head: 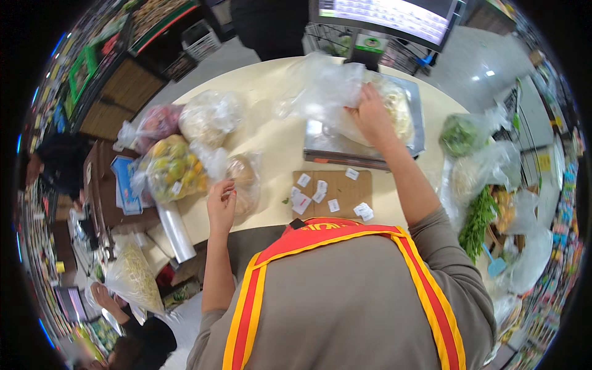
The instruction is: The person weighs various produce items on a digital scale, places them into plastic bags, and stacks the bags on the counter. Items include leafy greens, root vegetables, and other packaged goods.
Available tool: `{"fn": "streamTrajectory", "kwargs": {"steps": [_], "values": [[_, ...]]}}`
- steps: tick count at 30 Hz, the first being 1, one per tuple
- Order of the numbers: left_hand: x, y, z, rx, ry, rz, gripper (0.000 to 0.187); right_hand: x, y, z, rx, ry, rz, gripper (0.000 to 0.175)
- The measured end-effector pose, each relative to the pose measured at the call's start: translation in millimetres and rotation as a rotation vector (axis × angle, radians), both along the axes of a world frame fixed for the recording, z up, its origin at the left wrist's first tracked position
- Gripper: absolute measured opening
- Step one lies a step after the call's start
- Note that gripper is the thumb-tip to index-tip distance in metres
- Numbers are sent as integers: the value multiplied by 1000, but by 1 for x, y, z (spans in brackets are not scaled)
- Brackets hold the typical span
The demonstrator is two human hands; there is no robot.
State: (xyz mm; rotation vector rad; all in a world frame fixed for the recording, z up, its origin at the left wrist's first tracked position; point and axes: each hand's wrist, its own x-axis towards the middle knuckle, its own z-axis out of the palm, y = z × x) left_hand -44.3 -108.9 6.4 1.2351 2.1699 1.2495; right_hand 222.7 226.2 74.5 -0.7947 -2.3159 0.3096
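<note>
My right hand [373, 115] lies on a clear plastic bag [319, 88] on the metal scale [314, 141]; whether its fingers grip the bag is hard to tell. Pale, stringy food [398, 108] shows through plastic on the scale's right half. My left hand [222, 206] is raised with curled fingers, beside a bag of brownish round items [241, 178], and no object shows in it. Several white printed stickers [322, 186] lie on a piece of cardboard [342, 185] in front of the scale.
Bagged yellow-green fruit [173, 169], a reddish bag [159, 125] and a plastic roll [176, 233] are at left. Bagged greens [460, 134] and loose leafy greens [478, 222] lie at right. A screen [388, 16] stands beyond the scale. Another person's hand [106, 298] touches a bag of sprouts [136, 277].
</note>
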Motion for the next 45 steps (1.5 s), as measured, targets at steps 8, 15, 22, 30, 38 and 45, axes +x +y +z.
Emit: {"fn": "streamTrajectory", "kwargs": {"steps": [8, 15, 22, 30, 38, 45], "values": [[37, 25, -41, -99, -51, -161, 24, 104, 57, 43, 203, 345, -323, 40], [72, 37, -39, -179, -110, -294, 23, 39, 151, 130, 561, 419, -276, 35], [92, 82, 4, -171, -127, -330, 34, -53, 163, 170, 640, -6, -176, 27], [97, 200, 25, -8, 43, -411, 73, 49, 85, 119, 500, 397, -189, 23], [136, 322, 94, 116, -54, -733, 91, 198, 8, -71, -291, 317, -588, 24], [211, 382, 109, 20, 503, -862, 84, 218, -49, -184, -700, 540, -650, 22]]}}
